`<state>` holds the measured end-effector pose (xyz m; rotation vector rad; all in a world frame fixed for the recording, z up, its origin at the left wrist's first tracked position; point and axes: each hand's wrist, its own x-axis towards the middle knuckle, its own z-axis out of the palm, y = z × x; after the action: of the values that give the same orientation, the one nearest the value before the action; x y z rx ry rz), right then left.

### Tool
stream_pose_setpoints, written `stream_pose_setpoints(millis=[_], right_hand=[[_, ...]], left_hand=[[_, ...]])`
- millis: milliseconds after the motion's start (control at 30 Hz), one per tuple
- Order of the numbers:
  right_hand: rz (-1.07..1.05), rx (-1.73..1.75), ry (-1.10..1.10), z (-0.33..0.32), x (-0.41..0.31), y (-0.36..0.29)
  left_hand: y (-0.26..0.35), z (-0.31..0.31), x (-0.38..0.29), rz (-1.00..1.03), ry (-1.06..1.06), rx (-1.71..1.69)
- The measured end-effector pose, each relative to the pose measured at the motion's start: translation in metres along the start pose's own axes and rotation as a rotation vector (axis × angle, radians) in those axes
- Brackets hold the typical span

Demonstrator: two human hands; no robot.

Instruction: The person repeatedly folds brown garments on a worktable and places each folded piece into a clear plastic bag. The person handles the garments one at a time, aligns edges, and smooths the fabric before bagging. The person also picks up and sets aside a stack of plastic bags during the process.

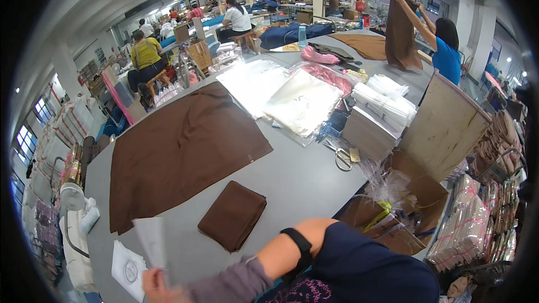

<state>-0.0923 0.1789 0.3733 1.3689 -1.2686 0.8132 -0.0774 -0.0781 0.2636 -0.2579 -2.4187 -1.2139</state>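
My right arm, in a grey sleeve cover, reaches across to the lower left. There my right hand (158, 288), blurred, grips a white sheet (152, 240) that stands up from the fingers. Close beside it lies a stack of white sheets (128, 271) with a round printed emblem. My left hand is out of view. A folded brown cloth (232, 215) sits on the grey table (294, 185) beyond my forearm. Farther off, a large brown cloth (185, 151) is spread out with a few creases.
Scissors (342, 158) lie near a cardboard box (372, 130) topped with white packets. Clear plastic bags (305, 101) cover the table's middle. An open carton (404, 202) stands off the right edge, a small fan (72, 197) at left. A co-worker (447, 57) lifts brown cloth opposite.
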Motion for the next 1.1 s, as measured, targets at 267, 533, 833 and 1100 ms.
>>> stream_pose_setpoints(millis=[267,533,833,1100], right_hand=[[0.613,-0.051,-0.657,-0.093,-0.082,-0.025],[0.743,-0.042,-0.996,-0.108,-0.129,-0.035],[0.972,0.085,-0.914,-0.140,-0.152,-0.039],[1.200,-0.419,-0.931,-0.122,-0.165,0.028]], left_hand=[[0.163,0.076,-0.019,0.352,-0.238,0.212],[0.145,0.100,-0.023,0.307,-0.485,0.111],[0.095,0.043,-0.022,0.283,-0.847,0.118],[0.066,0.017,0.096,0.380,-0.014,0.890]])
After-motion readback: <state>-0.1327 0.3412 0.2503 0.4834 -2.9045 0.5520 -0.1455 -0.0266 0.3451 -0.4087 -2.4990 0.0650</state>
